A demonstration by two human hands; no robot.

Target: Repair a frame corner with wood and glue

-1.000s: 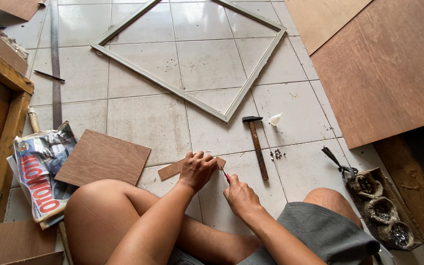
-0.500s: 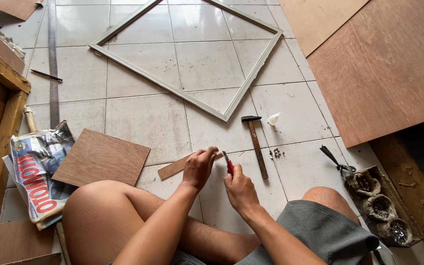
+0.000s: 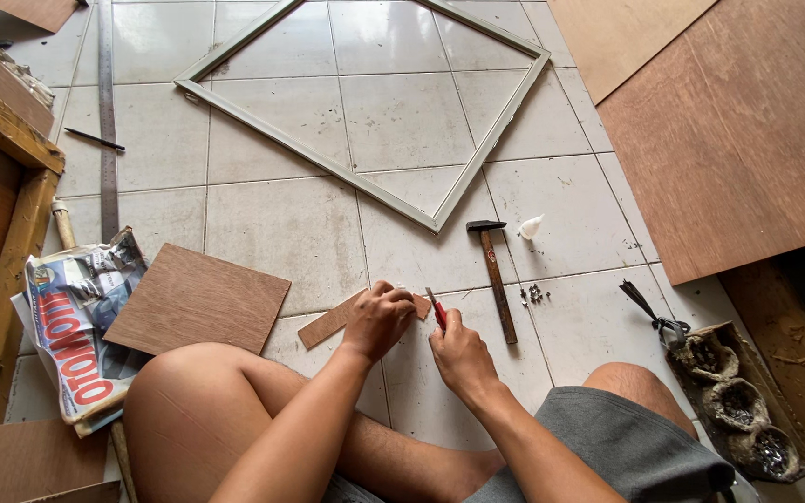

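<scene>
On tile between the knees: left hand (image 3: 379,319) closed flat over thin wood strip (image 3: 347,317), pinning it. Right hand (image 3: 458,349) pinches a red-handled tool (image 3: 436,307) at the strip's end. Marking or cutting; strip must not shift. Hammer (image 3: 494,275) just right.

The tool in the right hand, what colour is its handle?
Red; the tool shows best in the head view, held by the right hand.

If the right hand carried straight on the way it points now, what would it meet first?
Probably the end of the thin wood strip under the left hand: the right hand and its red-handled tool aim up-left at it. Depth is unclear.
</scene>
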